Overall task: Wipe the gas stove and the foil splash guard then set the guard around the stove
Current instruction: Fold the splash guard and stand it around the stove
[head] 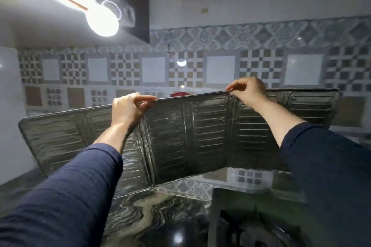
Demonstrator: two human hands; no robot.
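Observation:
The foil splash guard (188, 138) is a ribbed silver sheet folded into three panels. It stands spread wide above the dark marble counter (152, 216), in front of the tiled wall. My left hand (128, 108) pinches its top edge near the left fold. At the right fold, my right hand (248, 90) pinches the same top edge. The gas stove (247, 220) shows only as a dark corner with a burner grate at the bottom right, in front of the guard and partly behind my right sleeve.
A patterned tile wall (220, 70) runs behind the guard. A bright bulb (102, 20) hangs under a shelf at the upper left. Something red (179, 93) peeks over the guard's top edge. A white surface (8, 106) borders the far left.

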